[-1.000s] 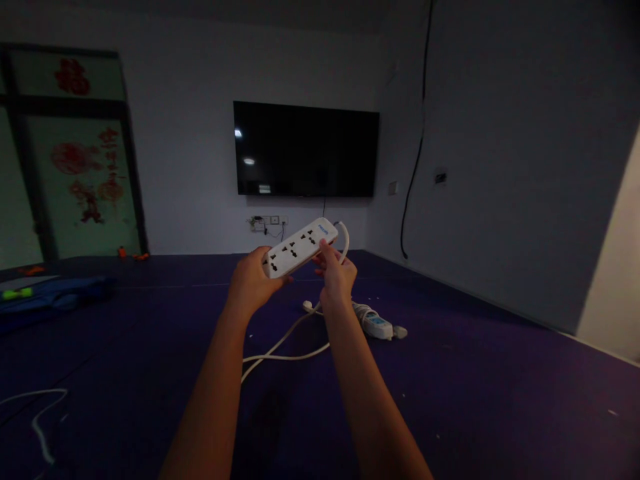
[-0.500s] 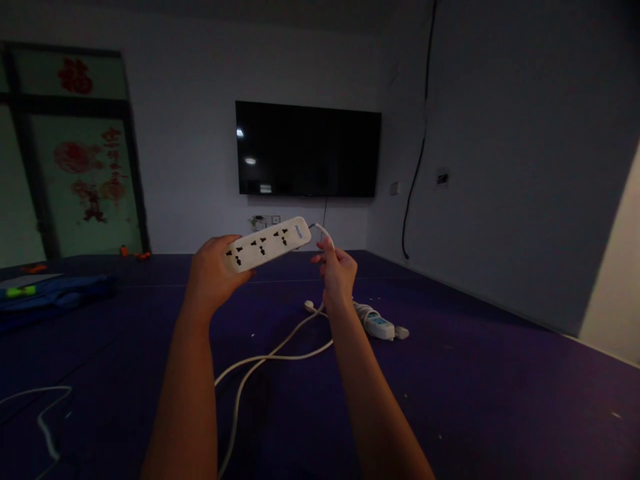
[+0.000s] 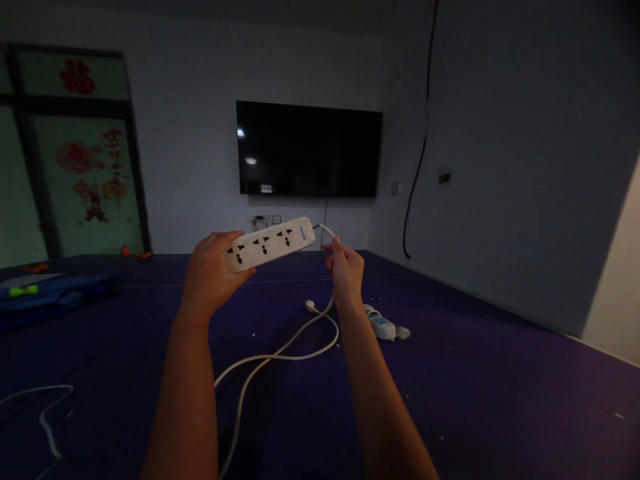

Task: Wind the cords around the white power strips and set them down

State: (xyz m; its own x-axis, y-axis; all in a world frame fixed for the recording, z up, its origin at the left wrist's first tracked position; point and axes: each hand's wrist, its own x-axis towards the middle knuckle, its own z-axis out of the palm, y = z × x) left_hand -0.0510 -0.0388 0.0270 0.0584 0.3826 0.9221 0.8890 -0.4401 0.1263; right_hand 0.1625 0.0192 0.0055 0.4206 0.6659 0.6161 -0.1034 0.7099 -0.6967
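white power strip [image 3: 271, 245], purple floor [image 3: 475, 400]

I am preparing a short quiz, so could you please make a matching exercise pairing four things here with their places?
1. White rectangular plastic power strip
2. White thin flexible cable
3. Black rectangular flat television
4. Blue crumpled cloth-like item

A. Pinched in the right hand
B. On the purple surface, far left
C. Gripped at one end by the left hand
D. Mounted on the far wall

Pairs: 1-C, 2-A, 3-D, 4-B
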